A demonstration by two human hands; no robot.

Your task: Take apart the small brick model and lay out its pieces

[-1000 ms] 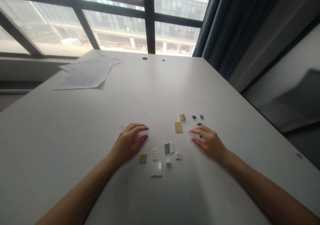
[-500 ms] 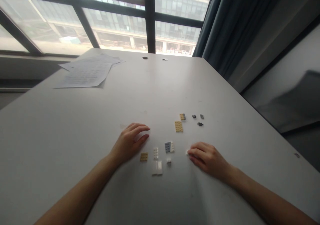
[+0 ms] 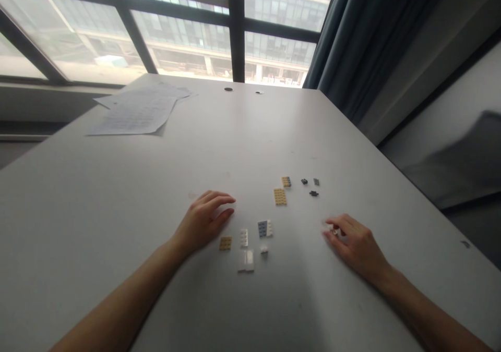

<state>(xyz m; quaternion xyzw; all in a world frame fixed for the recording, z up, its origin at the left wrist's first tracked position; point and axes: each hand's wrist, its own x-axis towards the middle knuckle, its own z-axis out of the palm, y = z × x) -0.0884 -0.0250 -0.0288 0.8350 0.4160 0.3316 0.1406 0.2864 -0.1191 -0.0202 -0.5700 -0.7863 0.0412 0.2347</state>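
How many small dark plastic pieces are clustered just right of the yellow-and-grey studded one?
3: a black plastic piece leftmost, a grey plastic piece to its right, and another black plastic piece nearest the camera. Nothing covers that cluster.

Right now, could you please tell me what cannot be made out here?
Head view:
White piece: blurred, partly covered by the right hand; whether held is unclear.
Anything under the left hand: hidden by that hand.
Writing on the papers: too small to read.
Left forearm: cut by the bottom edge.
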